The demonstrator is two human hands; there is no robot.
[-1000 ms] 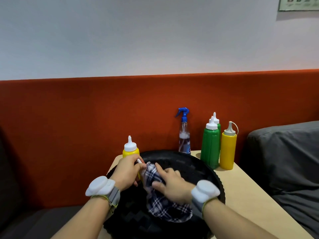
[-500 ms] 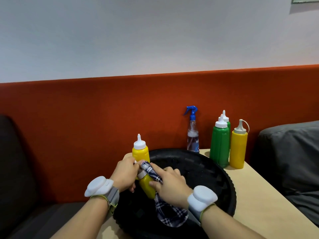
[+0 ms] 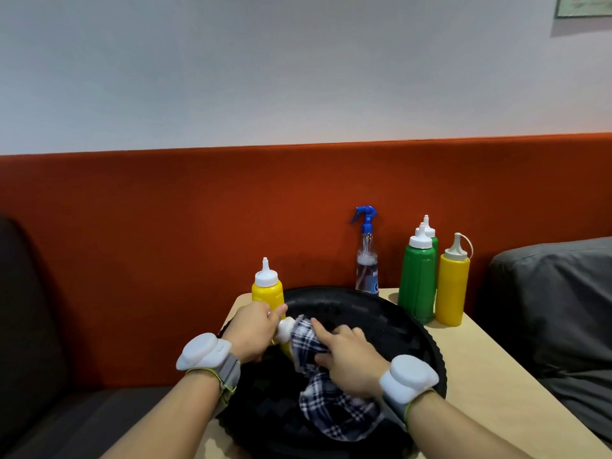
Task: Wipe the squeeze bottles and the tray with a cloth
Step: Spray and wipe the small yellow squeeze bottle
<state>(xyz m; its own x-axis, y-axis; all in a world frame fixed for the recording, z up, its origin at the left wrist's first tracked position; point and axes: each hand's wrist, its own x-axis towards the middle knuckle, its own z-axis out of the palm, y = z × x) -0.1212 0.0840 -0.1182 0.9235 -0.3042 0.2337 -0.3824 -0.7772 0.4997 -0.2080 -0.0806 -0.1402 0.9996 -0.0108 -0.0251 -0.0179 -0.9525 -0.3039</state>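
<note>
At lower centre our right hand [image 3: 351, 362] clasps the checked cloth [image 3: 331, 409] around a tilted yellow squeeze bottle [image 3: 285, 328] that our left hand [image 3: 253, 329] grips by its capped end, over the black tray [image 3: 414, 329] on the desk [image 3: 496, 376], with a second yellow bottle [image 3: 267, 293] upright behind and a green bottle [image 3: 416, 286] at centre right.

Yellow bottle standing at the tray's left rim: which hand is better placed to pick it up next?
Probably the left hand: it sits just in front of that upright bottle, gripping the tilted bottle by its cap. The right hand is farther right, holding the cloth.
</note>
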